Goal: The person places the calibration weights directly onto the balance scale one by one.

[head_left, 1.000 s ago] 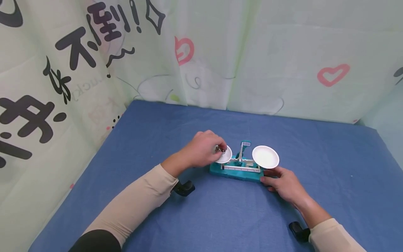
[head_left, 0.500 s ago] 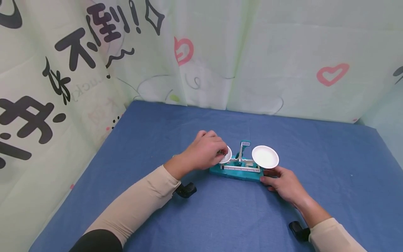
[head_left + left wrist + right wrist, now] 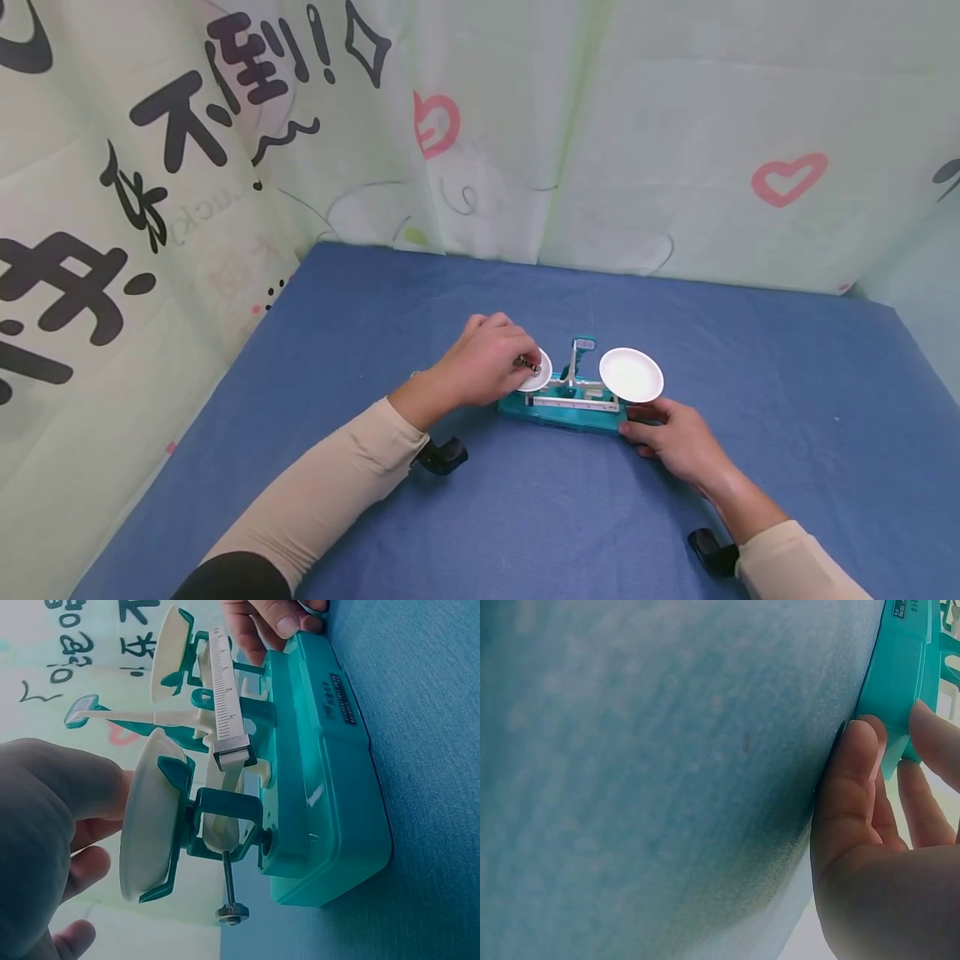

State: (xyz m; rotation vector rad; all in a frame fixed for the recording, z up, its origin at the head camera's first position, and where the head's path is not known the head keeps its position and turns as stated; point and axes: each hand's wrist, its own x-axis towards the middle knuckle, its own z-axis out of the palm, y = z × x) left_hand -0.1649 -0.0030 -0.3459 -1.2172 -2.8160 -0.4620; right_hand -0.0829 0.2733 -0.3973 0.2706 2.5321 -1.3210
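Observation:
A teal balance scale (image 3: 562, 415) stands on the blue cloth, with two white pans. My left hand (image 3: 487, 358) is over the left pan (image 3: 538, 380) and pinches a small, shiny metal piece (image 3: 525, 363); its kind is too small to tell. In the left wrist view, the thumb of my left hand (image 3: 52, 825) lies at the pan's rim, and the metal piece is hidden. At the other end, my right hand (image 3: 678, 442) holds the end of the teal base (image 3: 900, 682) between thumb and fingers. The right pan (image 3: 632, 374) has nothing on it.
Blue cloth (image 3: 480, 517) covers the table. A pale curtain (image 3: 675, 100) with dark lettering and pink hearts hangs behind and along the left side. The scale's pointer (image 3: 576, 358) rises between the pans, and a ruled beam (image 3: 225, 682) runs along its front.
My left hand has shifted slightly and turned at the left pan; the metal piece, mostly hidden half a second ago, shows again. My right hand stays at the base.

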